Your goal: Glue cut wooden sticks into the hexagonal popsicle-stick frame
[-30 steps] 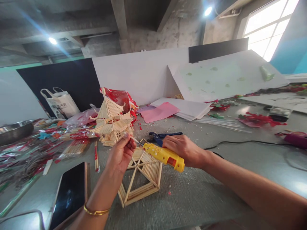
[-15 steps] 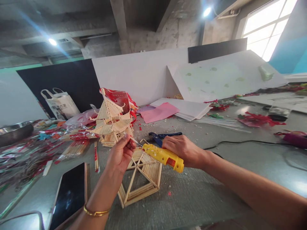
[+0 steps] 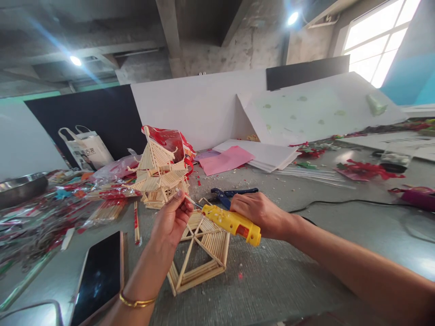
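My right hand (image 3: pixel 258 213) is wrapped round a yellow hot glue gun (image 3: pixel 231 222), its nozzle pointing left. Between the thumb and fingers of my left hand (image 3: pixel 173 217) is a short wooden stick (image 3: pixel 189 198), whose far end meets or nearly meets the nozzle. Below both hands a flat hexagonal frame of wooden sticks (image 3: pixel 204 270) lies on the table, with some of its wedges filled by rows of sticks. Behind my left hand stands a tiered stick pagoda (image 3: pixel 158 174). Blue-handled pliers (image 3: pixel 222 198) lie just beyond the glue gun, partly hidden by my right hand.
A phone (image 3: pixel 98 274) lies left of my forearm. Wrapped sticks (image 3: pixel 105 210) and plastic scraps cover the left side near a metal bowl (image 3: pixel 23 188). Pink paper (image 3: pixel 227 160) and white sheets lie at the back. A black cable (image 3: pixel 346 200) runs rightward.
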`<action>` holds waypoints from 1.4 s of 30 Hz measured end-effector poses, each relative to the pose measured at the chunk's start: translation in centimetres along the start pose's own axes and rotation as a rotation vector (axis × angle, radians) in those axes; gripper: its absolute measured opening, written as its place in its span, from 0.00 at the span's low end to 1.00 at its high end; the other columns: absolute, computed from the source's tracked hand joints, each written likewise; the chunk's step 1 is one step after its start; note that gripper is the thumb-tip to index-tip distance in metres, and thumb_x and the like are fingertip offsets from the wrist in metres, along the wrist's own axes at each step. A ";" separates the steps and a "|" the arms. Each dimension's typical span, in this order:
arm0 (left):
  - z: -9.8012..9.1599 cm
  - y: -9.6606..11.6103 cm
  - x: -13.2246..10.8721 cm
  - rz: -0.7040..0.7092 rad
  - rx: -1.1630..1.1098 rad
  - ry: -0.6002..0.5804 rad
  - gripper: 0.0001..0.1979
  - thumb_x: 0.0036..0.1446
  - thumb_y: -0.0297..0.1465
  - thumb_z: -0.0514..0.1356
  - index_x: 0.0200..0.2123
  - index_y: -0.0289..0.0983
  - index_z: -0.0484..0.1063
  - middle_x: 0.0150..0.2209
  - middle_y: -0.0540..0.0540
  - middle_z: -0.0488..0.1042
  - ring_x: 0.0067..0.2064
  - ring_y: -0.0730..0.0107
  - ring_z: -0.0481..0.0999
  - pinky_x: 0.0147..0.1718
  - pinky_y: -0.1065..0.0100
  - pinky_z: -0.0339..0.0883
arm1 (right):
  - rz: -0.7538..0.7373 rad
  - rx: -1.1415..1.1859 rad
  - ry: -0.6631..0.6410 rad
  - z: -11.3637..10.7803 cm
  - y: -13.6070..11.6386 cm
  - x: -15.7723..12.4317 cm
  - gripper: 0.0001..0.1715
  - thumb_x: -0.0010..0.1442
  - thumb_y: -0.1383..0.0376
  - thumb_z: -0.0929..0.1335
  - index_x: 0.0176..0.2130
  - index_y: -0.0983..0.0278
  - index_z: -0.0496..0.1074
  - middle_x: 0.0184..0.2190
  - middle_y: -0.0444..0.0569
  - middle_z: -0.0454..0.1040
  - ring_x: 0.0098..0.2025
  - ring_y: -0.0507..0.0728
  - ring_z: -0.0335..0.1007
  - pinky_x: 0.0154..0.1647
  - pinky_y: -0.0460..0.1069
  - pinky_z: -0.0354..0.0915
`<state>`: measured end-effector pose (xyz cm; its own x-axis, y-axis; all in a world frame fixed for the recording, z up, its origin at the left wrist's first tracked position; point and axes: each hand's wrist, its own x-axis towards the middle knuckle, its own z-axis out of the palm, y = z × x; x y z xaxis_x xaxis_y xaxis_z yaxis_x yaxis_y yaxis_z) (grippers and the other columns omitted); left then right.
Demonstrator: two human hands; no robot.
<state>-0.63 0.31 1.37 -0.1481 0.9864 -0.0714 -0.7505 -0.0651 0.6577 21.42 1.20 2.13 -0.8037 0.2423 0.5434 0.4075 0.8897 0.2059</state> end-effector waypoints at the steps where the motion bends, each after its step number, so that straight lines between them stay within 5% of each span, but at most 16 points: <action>1: 0.0 0.0 0.0 -0.005 -0.005 0.007 0.05 0.49 0.20 0.60 0.24 0.31 0.69 0.22 0.49 0.70 0.21 0.80 0.68 0.20 0.78 0.65 | -0.001 0.001 0.000 0.0 0.0 0.0 0.10 0.61 0.67 0.56 0.29 0.65 0.61 0.25 0.47 0.65 0.25 0.50 0.56 0.25 0.46 0.52; 10: -0.3 -0.1 0.2 0.006 -0.047 -0.030 0.05 0.51 0.19 0.59 0.24 0.30 0.70 0.22 0.49 0.71 0.22 0.79 0.70 0.19 0.77 0.65 | -0.001 -0.053 -0.007 0.5 0.3 -0.2 0.11 0.61 0.67 0.57 0.28 0.65 0.61 0.24 0.46 0.65 0.24 0.50 0.55 0.25 0.46 0.50; 18: 0.1 0.0 0.0 -0.031 -0.065 0.004 0.06 0.51 0.17 0.57 0.25 0.30 0.69 0.23 0.49 0.72 0.22 0.79 0.70 0.18 0.78 0.65 | 0.147 -0.137 -0.015 1.4 2.8 -1.0 0.12 0.61 0.65 0.57 0.29 0.66 0.62 0.26 0.48 0.66 0.25 0.50 0.56 0.25 0.46 0.50; 27: 0.0 0.2 0.0 0.003 -0.066 0.036 0.05 0.51 0.19 0.59 0.25 0.31 0.69 0.22 0.50 0.70 0.22 0.80 0.69 0.20 0.78 0.65 | -0.023 0.026 0.029 0.2 0.6 -0.1 0.12 0.62 0.65 0.55 0.29 0.65 0.60 0.25 0.47 0.65 0.25 0.50 0.56 0.26 0.46 0.52; 42: 0.2 -0.1 -0.1 -0.004 -0.037 0.027 0.05 0.49 0.20 0.60 0.24 0.31 0.69 0.21 0.50 0.70 0.21 0.80 0.68 0.20 0.77 0.65 | -0.032 0.030 0.014 0.0 0.5 -0.1 0.11 0.62 0.65 0.56 0.30 0.65 0.61 0.25 0.48 0.66 0.25 0.51 0.57 0.26 0.47 0.53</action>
<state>-0.40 0.21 1.50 -0.1617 0.9823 -0.0947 -0.7744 -0.0668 0.6292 21.68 1.60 2.24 -0.8101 0.2085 0.5480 0.3686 0.9080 0.1993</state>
